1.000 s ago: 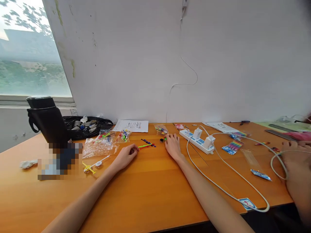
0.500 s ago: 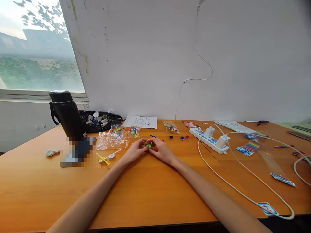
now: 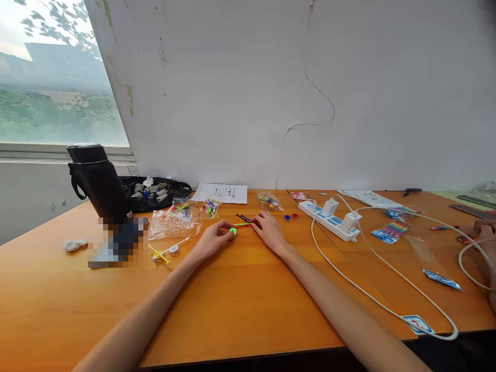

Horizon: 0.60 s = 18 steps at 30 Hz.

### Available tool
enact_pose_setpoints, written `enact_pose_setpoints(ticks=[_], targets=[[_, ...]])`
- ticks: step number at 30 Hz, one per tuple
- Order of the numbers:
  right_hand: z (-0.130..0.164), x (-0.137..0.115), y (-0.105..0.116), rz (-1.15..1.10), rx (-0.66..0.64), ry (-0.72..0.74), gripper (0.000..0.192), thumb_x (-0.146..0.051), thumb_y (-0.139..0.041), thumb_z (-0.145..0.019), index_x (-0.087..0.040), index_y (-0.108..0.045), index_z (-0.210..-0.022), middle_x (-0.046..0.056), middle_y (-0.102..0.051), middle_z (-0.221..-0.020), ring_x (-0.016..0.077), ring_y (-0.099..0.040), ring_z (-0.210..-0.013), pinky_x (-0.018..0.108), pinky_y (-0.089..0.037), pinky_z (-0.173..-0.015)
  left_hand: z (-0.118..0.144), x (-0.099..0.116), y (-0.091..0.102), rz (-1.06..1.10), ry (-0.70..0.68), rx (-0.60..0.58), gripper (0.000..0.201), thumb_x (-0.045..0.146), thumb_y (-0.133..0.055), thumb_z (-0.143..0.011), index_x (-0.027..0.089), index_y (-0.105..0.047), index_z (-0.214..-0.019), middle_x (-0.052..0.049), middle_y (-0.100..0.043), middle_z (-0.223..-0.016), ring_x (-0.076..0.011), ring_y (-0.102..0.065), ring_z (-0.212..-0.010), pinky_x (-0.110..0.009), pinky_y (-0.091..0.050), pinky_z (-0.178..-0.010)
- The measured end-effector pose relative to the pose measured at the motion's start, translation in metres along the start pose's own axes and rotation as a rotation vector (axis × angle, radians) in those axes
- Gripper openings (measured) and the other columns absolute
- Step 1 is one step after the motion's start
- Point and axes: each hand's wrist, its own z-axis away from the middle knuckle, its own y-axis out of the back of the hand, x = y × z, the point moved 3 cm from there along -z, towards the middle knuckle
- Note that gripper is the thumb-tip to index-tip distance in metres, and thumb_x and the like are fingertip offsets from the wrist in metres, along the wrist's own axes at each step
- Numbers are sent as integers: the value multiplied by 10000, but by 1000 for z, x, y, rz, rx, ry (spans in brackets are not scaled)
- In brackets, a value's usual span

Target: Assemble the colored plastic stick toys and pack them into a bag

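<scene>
My left hand point(image 3: 215, 241) is closed, pinching a round green plastic disc point(image 3: 232, 231) with a pale centre between thumb and fingers. To its right, my right hand point(image 3: 271, 232) is closed, with bent fingertips down at several thin plastic sticks. Of these, a green stick point(image 3: 241, 225) and a dark blue stick point(image 3: 243, 217) stick out left of the fingers. The fingers hide what they grip. Left of my left hand lie yellow and white sticks with discs point(image 3: 159, 254). A blue disc point(image 3: 287, 217) and a red disc point(image 3: 295, 216) rest beyond my right hand.
Clear bags of coloured parts point(image 3: 176, 219) lie at the back, near a paper sheet point(image 3: 220, 193). A black bottle point(image 3: 96, 181) stands left. To the right are a white power strip point(image 3: 329, 221) with loose cables and another person's hand point(image 3: 486, 227) at the edge.
My hands have moved apart; the green disc stays in my left hand, and my right hand has shifted right. The black disc is out of sight. Another person's hand has appeared at the right edge.
</scene>
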Motion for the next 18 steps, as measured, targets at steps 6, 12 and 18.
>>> enact_pose_setpoints(ticks=[6, 12, 18], targets=[[-1, -1, -3, -36, -12, 3, 124, -229, -549, -954, -180, -663, -954, 69, -639, -1021, 206, -562, -990, 327, -422, -899, 1, 2, 0, -19, -9, -6, 345, 453, -635, -817, 182, -636, -1030, -69, -718, -1023, -210, -689, -874, -325, -507, -829], [-3, 4, -6, -113, -14, 5, 99, -219, -550, -951, -173, -629, -913, 69, -646, -989, 200, -571, -941, 315, -433, -850, 2, 4, -1, -37, -14, -2, 343, 459, -634, -816, 184, -643, -1021, -70, -718, -1022, -211, -686, -879, -324, -505, -834], [-4, 11, -10, -231, 23, -41, 88, -217, -525, -951, -180, -599, -921, 73, -658, -993, 206, -576, -968, 327, -437, -870, 2, 4, -1, -43, -17, -10, 344, 457, -639, -810, 189, -650, -1024, -66, -720, -1027, -212, -685, -879, -324, -508, -828]])
